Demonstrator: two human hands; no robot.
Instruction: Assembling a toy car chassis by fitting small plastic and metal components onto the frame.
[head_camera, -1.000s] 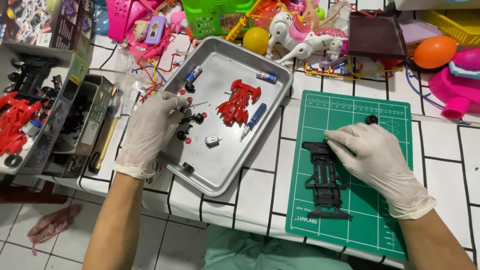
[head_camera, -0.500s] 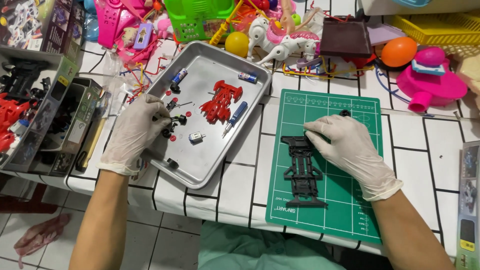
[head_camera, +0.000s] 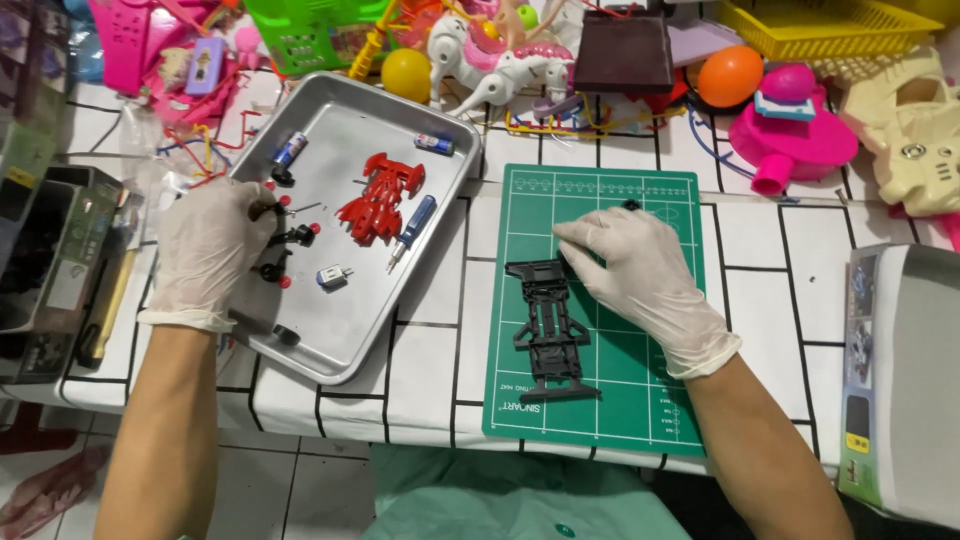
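Chassis (head_camera: 552, 330) lengthwise toward the person, right hand (head_camera: 632, 270) at far end.

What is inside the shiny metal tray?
The metal tray holds a red car body, a blue screwdriver, two batteries, a small motor and black wheels. The left hand covers some parts.

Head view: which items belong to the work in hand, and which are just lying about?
In use: black chassis under right hand; green mat; tray; wheel axles at left hand.
Lying about: yellow ball; orange egg; pink toy.
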